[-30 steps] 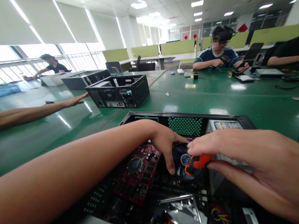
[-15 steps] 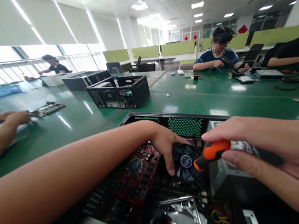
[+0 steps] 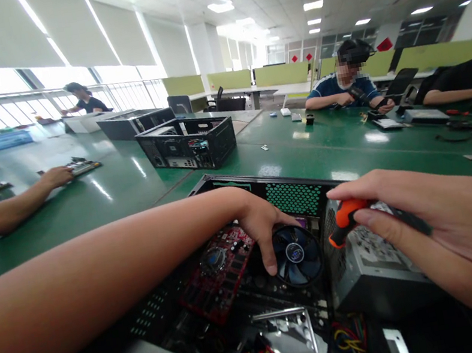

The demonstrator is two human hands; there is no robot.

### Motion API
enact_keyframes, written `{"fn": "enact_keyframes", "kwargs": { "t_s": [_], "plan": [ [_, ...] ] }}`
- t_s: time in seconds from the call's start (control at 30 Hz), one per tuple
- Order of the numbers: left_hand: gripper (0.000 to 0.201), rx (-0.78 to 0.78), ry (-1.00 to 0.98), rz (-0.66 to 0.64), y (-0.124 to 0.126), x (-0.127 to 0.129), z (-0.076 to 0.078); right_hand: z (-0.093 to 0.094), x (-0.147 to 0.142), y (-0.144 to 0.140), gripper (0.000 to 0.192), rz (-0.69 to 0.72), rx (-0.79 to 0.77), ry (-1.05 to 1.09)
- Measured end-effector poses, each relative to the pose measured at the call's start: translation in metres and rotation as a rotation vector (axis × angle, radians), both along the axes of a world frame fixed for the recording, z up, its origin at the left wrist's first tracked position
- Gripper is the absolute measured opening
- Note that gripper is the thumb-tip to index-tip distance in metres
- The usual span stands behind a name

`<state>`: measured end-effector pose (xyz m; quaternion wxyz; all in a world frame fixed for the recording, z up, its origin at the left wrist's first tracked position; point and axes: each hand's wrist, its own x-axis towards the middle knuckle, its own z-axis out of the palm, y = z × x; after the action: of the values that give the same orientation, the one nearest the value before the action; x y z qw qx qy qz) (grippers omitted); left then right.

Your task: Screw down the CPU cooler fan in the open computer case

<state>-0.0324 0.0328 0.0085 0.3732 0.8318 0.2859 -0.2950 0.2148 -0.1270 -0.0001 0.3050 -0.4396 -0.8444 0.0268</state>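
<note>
one green table (image 3: 292, 157), bright office (image 3: 206, 45): left hand (image 3: 258, 221) at a fan (image 3: 295, 253), grip unclear, right hand (image 3: 457, 216) tight around an orange-black tool (image 3: 349, 214)

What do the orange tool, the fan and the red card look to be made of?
Tool: probably plastic, perhaps rubbery in places; the bright orange looks smooth, the black duller.
Fan: likely dark plastic, slightly glossy; its thin blades catch a bluish sheen.
Red card: likely circuit-board laminate, finish unclear in the shade; small components dot its flat red face.
</note>
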Motion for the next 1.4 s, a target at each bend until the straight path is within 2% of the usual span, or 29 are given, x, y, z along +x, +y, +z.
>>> {"fn": "enact_keyframes", "kwargs": {
  "t_s": [0.17,0.27,0.37,0.5,0.67,0.93,1.07,1.13,1.23,1.4],
  "plan": [
    [0.135,0.007,0.003,-0.001,-0.001,0.001,0.001,0.021,-0.010,0.001,0.029,0.005,0.025,-0.006],
    [0.130,0.007,-0.010,-0.006,0.000,0.000,0.000,0.026,-0.013,0.001,0.030,0.010,0.039,-0.009],
    [0.129,0.005,0.003,-0.012,0.001,-0.001,-0.002,0.026,-0.012,0.001,0.030,0.010,0.047,-0.016],
    [0.138,0.023,0.002,-0.016,0.002,-0.001,-0.003,0.026,-0.010,0.002,0.027,0.009,0.051,-0.020],
    [0.133,0.022,-0.024,-0.001,0.002,-0.002,-0.003,0.028,-0.010,0.002,0.024,0.024,0.096,-0.045],
    [0.138,0.004,0.014,-0.011,-0.001,0.001,0.001,0.030,-0.013,0.001,0.024,0.026,0.127,-0.061],
    [0.134,-0.005,0.024,-0.003,-0.002,0.002,0.002,0.034,-0.012,-0.002,0.012,0.042,0.024,-0.052],
    [0.134,0.012,0.035,-0.003,-0.002,0.003,0.001,0.037,-0.011,-0.004,0.019,0.050,-0.021,-0.035],
    [0.137,0.039,0.041,-0.005,-0.003,0.002,0.001,0.040,-0.012,-0.008,0.026,0.075,-0.006,-0.017],
    [0.140,0.053,0.029,0.026,-0.004,0.002,0.002,0.038,-0.008,-0.019,0.017,0.050,0.014,-0.103]
  ]
}}
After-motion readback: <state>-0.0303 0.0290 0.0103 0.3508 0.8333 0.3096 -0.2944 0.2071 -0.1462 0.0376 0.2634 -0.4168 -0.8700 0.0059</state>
